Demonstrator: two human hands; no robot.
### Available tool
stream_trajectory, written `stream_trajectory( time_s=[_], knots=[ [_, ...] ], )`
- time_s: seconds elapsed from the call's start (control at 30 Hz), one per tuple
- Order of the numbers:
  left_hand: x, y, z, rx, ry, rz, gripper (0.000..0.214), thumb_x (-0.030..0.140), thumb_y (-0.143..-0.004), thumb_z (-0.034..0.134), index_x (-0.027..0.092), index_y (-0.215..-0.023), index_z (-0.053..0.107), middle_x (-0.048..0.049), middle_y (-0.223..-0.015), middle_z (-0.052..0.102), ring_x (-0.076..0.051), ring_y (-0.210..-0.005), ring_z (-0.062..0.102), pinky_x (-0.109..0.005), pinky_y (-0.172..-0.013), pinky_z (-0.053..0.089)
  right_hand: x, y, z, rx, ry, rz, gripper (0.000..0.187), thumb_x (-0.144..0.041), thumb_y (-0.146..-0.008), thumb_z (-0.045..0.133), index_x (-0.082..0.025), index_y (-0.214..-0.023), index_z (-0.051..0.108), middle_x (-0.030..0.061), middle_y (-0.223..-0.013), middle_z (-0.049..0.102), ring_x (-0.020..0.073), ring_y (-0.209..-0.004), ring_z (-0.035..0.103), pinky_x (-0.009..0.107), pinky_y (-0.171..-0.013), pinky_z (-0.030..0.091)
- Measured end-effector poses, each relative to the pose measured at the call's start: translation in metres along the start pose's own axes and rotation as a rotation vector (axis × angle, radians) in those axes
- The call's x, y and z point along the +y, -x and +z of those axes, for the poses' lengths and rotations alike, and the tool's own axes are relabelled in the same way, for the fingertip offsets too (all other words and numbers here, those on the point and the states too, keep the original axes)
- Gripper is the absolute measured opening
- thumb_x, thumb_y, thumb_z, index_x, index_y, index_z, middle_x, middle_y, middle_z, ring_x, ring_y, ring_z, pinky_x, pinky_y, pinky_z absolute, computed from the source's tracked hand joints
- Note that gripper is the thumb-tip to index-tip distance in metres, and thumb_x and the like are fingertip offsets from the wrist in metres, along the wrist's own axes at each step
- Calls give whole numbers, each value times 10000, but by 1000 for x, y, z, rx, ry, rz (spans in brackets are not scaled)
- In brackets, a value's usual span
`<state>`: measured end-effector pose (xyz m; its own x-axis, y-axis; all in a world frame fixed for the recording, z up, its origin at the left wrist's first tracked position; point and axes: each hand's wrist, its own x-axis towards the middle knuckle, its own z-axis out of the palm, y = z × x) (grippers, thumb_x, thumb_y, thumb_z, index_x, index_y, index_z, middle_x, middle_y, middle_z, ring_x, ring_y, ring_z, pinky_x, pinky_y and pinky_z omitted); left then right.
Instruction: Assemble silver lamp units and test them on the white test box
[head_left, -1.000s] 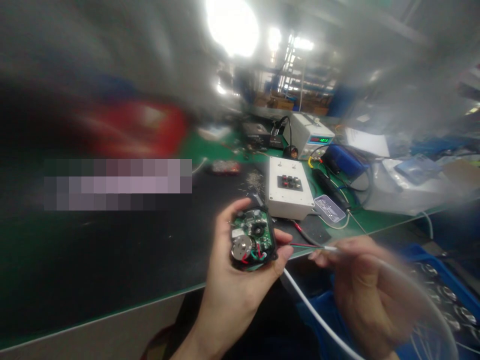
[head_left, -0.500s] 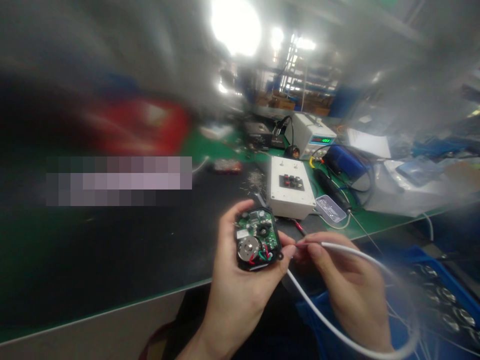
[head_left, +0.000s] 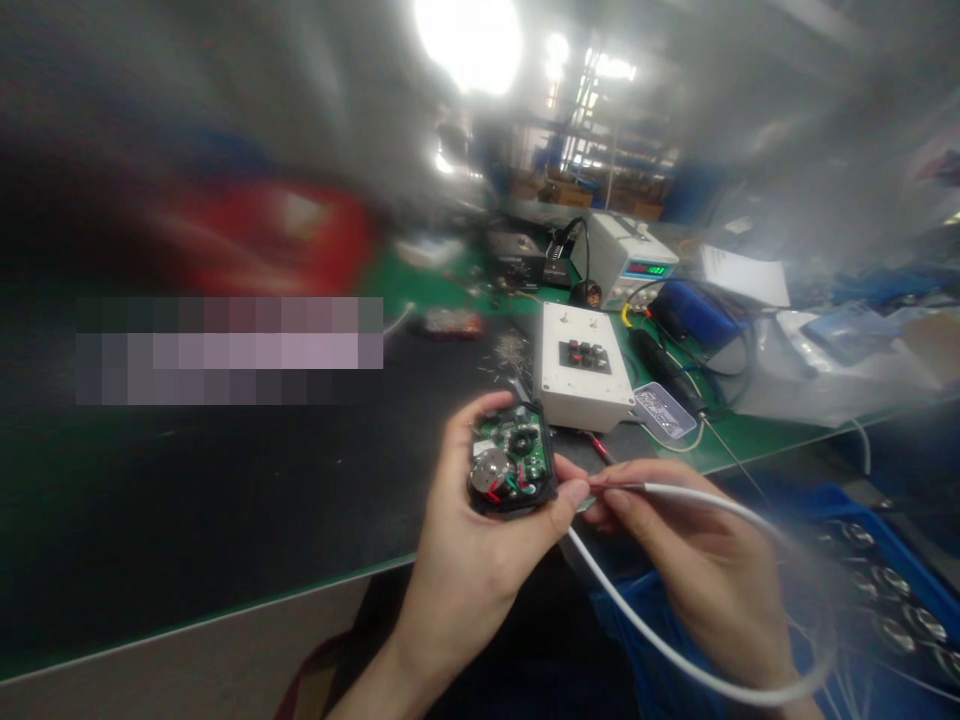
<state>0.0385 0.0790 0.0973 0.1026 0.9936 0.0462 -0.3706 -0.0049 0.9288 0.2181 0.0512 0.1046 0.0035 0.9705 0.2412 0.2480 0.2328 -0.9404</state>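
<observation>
My left hand (head_left: 465,560) is closed around a black plastic housing (head_left: 551,455), its open face turned up. Inside it sit a green circuit board (head_left: 534,465), a small round silver motor (head_left: 491,472) and thin red and green wires. The left thumb and a fingertip also pinch near a thin reddish wire (head_left: 626,486) coming out of a white cable (head_left: 705,496). My right hand (head_left: 705,570) has its fingers closed on that wire, just short of the cable's white jacket. The cable loops round below the right hand and back under the housing; where it ends there is hidden.
A white switch box (head_left: 585,385) stands just beyond the hands, with a red-handled tool (head_left: 600,447) by it. Behind are a power supply (head_left: 630,262) and a soldering iron (head_left: 667,375). Loose pins (head_left: 511,352) lie left of the box. A blue tray (head_left: 900,540) is at lower right.
The housing has tilted a little and shifted slightly up and left in my left hand. More of the reddish wire shows between my hands, and a bit of green appears below it.
</observation>
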Motion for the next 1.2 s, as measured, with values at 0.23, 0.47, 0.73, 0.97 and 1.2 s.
stream_trajectory(
  time_s=[0.23, 0.47, 0.73, 0.97, 1.2],
  knots=[
    [-1, -1, -5, -34, -3, -39, 702, 215, -877, 839, 278, -1417, 394, -16, -962, 770, -164, -829, 772, -252, -788, 648, 1, 2, -6, -53, 149, -101, 145, -196, -1014, 694, -248, -1140, 740, 18, -1051, 756, 142, -869, 754, 209, -806, 634],
    [3, -2, -10, -57, -27, -82, 747, 256, -830, 879, 267, -1419, 420, -23, -941, 758, -172, -839, 752, -242, -777, 624, -3, 0, -5, -41, 259, -269, 143, -109, -965, 695, -219, -1056, 689, 6, -1095, 735, 119, -1003, 726, 187, -910, 588],
    [7, 0, -10, -57, 8, -157, 730, 269, -821, 889, 267, -1397, 441, -14, -922, 743, -154, -820, 719, -232, -771, 571, -6, -1, -4, -108, 199, -296, 189, -61, -948, 660, -223, -1047, 657, -3, -1026, 707, 102, -880, 720, 179, -820, 596],
    [9, -2, -15, -61, -14, -147, 718, 267, -836, 880, 252, -1400, 435, -10, -913, 742, -143, -824, 717, -227, -787, 567, -8, -5, -11, -166, 332, -273, 159, -117, -998, 655, -243, -1051, 736, -27, -1028, 757, 87, -859, 738, 126, -804, 582],
    [9, 2, -22, -117, -102, 23, 848, 193, -812, 899, 333, -1461, 372, -8, -1012, 781, -174, -883, 776, -255, -844, 637, -11, -2, -3, -66, 319, -108, 166, -188, -1000, 682, -323, -1049, 767, -86, -1004, 765, 60, -826, 736, 61, -738, 544]
  ],
)
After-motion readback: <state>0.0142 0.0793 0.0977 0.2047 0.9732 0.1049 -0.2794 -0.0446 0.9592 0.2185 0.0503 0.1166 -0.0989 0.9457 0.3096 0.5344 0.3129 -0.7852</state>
